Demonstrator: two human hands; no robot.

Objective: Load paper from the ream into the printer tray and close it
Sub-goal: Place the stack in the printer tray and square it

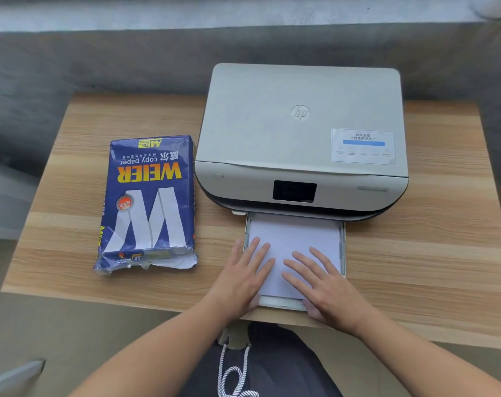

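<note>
While both palms lie flat, nothing is gripped.
Left hand (241,277): fingers spread, pressing the white paper stack (293,247).
Right hand (326,285): same, beside it.
Grey pull-out tray (282,304): extended from the white printer (300,138), holding the stack.
Blue torn-open ream (149,204): left of the printer on the wooden table (429,253).

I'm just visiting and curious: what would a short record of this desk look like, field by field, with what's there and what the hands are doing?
setting: wooden table
printer: white, lid shut, screen dark
tray: pulled out toward the person, not yet closed
paper: white stack lying in the tray
ream: blue wrapper, near end torn open, left of the printer
left hand: flat on the paper, fingers spread
right hand: flat on the paper, fingers spread
</note>
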